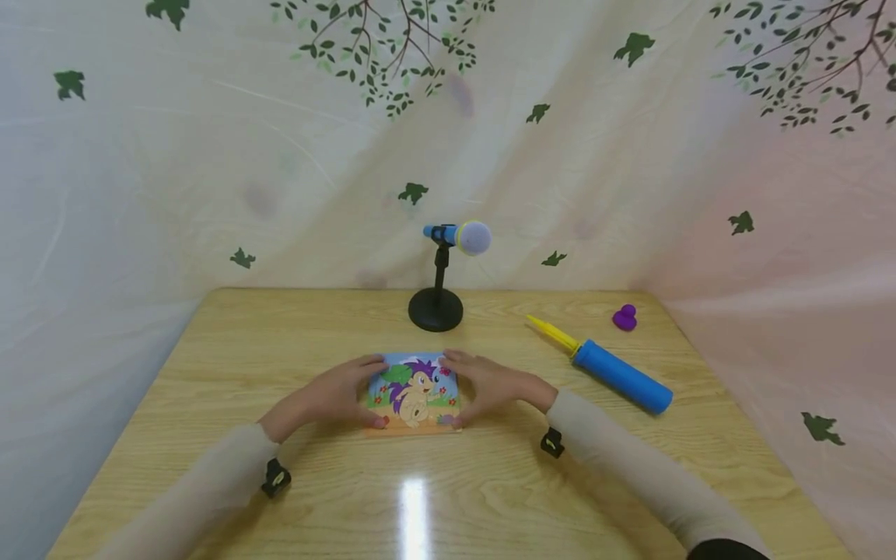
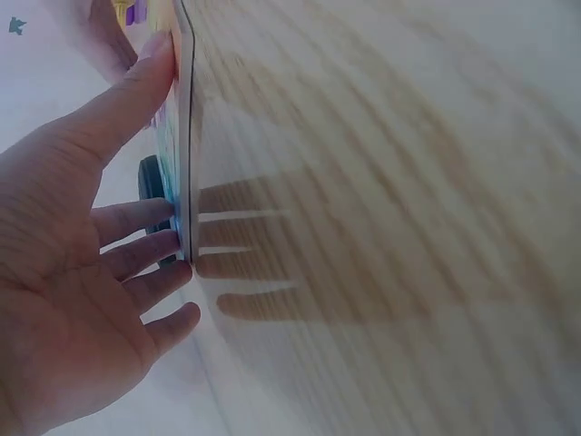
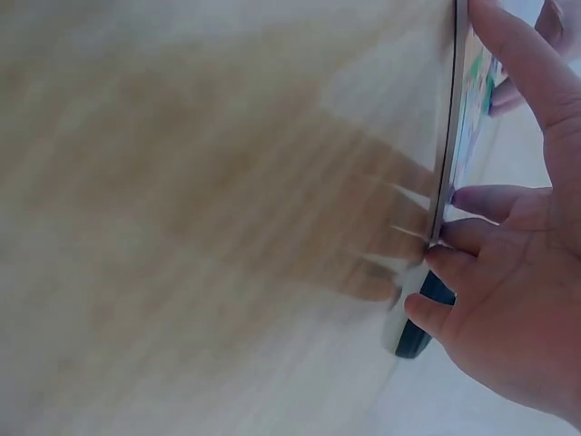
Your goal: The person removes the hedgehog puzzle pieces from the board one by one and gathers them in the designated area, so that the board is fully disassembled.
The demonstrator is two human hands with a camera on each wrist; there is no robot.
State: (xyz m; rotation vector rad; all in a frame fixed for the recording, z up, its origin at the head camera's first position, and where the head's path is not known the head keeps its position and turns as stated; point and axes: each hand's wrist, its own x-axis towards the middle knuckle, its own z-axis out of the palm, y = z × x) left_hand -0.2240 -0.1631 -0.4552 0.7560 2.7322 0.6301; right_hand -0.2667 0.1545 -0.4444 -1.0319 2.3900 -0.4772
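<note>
A flat hedgehog picture board lies on the wooden table in front of me, its cartoon animal purple-spined and the background colourful. My left hand holds its left side, thumb at the near corner and fingers at the far one. On the right side, my right hand holds it the same way. Seen from the left wrist, the board's thin edge runs between thumb and fingertips. From the right wrist, the fingers meet the far end of the board close to the tabletop.
Behind the board stands a toy microphone on a black round-based stand. To the right lies a blue pump with a yellow nozzle. A small purple knobbed object sits near the back right corner of the table. Leaf-printed cloth hangs behind.
</note>
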